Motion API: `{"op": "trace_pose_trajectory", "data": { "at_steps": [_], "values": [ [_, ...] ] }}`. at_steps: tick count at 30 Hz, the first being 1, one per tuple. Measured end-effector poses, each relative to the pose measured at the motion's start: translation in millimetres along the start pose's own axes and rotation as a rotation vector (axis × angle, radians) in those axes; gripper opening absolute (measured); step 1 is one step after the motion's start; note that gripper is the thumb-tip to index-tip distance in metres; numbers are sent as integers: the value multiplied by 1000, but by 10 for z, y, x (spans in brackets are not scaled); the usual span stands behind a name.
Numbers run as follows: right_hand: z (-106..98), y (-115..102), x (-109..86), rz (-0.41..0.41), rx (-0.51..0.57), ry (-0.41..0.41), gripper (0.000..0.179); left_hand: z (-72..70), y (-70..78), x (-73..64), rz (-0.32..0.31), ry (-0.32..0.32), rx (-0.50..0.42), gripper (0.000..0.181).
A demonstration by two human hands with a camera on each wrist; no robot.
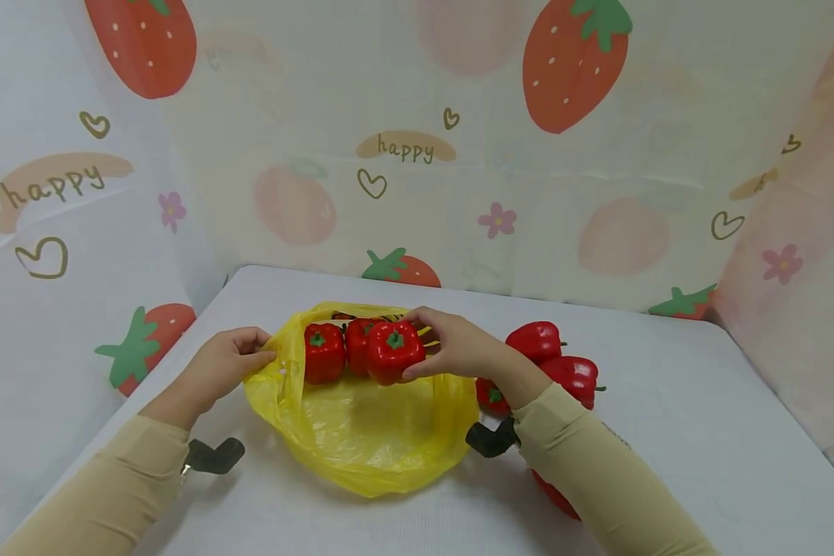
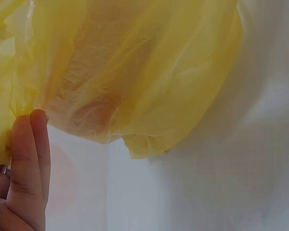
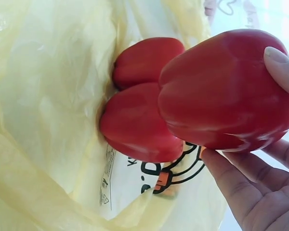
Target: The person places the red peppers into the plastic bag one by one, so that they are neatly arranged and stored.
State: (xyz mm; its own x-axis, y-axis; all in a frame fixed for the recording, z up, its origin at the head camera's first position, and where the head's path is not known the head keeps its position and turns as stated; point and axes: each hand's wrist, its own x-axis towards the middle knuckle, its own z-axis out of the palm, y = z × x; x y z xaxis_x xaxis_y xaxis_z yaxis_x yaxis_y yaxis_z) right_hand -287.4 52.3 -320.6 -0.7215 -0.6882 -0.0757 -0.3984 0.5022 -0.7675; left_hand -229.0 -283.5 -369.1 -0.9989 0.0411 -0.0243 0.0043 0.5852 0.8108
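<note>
Currently, the red bell pepper is in the right hand, above the mouth of the yellow plastic bag. Grip: the right thumb lies on one side and the fingers on the other, clamped on the pepper. Whether it touches the peppers behind it cannot be told.

Step in hand, as judged: loading peppers into the bag. The next move would call for lowering this one onto the bag floor and letting go, with the rim held wide.

Two more red peppers, a left one and a middle one, lie side by side inside the bag. The left hand pinches the bag's left rim, thumb and fingers together on the film.

Materials: the bag is thin, translucent and crinkled, with a loose, rounded opening. A pale panel with black lettering and orange marks shows beneath the peppers; whether it belongs to the bag is unclear. The peppers are glossy, smooth, blocky and lobed.

Outward, right of the bag: an upper pepper, a stemmed pepper, a partly hidden pepper and a red object under the forearm. White tabletop; strawberry-printed backdrop behind.
</note>
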Motion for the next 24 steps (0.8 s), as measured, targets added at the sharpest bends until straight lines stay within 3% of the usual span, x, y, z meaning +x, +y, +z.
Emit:
{"op": "trace_pose_trajectory", "data": {
  "at_steps": [12,24],
  "values": [
    [208,-100,160,-68,-2,-22,66,-4,14,-5,-5,2,0,24],
    [477,-195,358,2,-174,-10,65,-37,15,-14,2,8,5,25]
  ]
}}
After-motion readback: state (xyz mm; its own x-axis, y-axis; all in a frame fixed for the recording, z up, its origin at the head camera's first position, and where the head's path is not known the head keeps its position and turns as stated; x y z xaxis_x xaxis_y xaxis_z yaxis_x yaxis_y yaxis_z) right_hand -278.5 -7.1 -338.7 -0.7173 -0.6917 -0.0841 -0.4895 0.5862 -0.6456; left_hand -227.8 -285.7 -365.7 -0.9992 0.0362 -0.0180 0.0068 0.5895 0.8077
